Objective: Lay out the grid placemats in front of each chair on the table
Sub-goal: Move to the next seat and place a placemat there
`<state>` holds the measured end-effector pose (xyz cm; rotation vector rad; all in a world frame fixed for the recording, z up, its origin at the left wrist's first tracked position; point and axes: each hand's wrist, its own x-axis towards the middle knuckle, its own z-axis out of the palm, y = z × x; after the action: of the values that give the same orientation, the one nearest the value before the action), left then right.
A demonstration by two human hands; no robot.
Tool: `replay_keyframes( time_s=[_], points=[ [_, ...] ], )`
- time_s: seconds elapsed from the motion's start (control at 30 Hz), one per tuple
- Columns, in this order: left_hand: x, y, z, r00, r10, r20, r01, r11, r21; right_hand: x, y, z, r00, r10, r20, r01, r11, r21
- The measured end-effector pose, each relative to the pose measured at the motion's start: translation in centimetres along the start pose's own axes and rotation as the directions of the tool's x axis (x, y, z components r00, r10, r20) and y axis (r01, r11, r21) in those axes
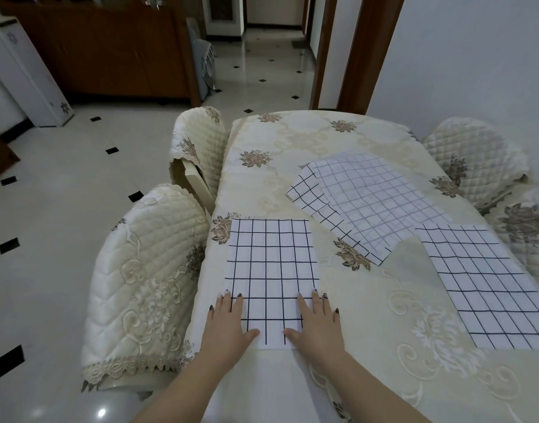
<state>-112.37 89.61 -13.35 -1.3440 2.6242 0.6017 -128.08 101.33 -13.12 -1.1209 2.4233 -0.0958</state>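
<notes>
So that the mat (pixel 271 270) is lying flat by the chair (pixel 146 285), I am pressing my left hand (pixel 224 323) and right hand (pixel 315 322) on its near corners, fingers spread flat, gripping nothing. It is sitting at the table's (pixel 369 300) left edge. Further out, a pile (pixel 369 203) is waiting, and the right mat (pixel 481 282) is lying flat.

Four grid placemats (pixel 271 270), four quilted chairs (pixel 146 270), one cloth-covered table (pixel 292 141), one wooden cabinet (pixel 109 56)
</notes>
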Motion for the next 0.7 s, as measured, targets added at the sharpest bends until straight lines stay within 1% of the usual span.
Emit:
replay_keyframes(
  time_s=[0.13, 0.4, 0.5, 0.57, 0.6, 0.67, 0.7],
  points=[
    [-0.4, 0.0, 0.2, 1.0, -0.011, 0.026, 0.01, 1.0, 0.027, -0.4, 0.2, 0.3, 0.999, -0.003, 0.033, 0.004, 1.0, -0.015],
    [-0.9, -0.2, 0.4, 0.999, -0.022, 0.027, 0.021, 0.999, 0.03, -1.0, 0.2, 0.7, 1.0, -0.017, 0.027, 0.017, 1.0, -0.022],
    [-1.1, -0.3, 0.3, 1.0, -0.024, 0.021, 0.023, 1.0, 0.012, -1.2, 0.1, 0.5, 1.0, -0.018, 0.022, 0.018, 1.0, 0.001],
    [-1.1, -0.3, 0.0, 0.999, -0.025, -0.024, 0.024, 0.998, -0.058, -1.3, 0.1, 0.1, 0.999, -0.033, -0.012, 0.033, 0.998, 0.052],
    [-1.0, -0.3, -0.2, 0.998, -0.032, -0.06, 0.024, 0.992, -0.121, -1.3, 0.0, -0.1, 0.998, -0.04, -0.044, 0.044, 0.994, 0.102],
    [-0.8, 0.0, -1.0, 0.988, -0.057, -0.14, 0.012, 0.953, -0.302, -1.3, -0.5, -0.8, 0.992, -0.04, -0.123, 0.073, 0.957, 0.282],
    [-0.8, 0.3, -1.5, 0.981, -0.078, -0.178, 0.0, 0.916, -0.401, -1.4, -0.8, -1.4, 0.988, -0.021, -0.155, 0.082, 0.914, 0.397]
  ],
)
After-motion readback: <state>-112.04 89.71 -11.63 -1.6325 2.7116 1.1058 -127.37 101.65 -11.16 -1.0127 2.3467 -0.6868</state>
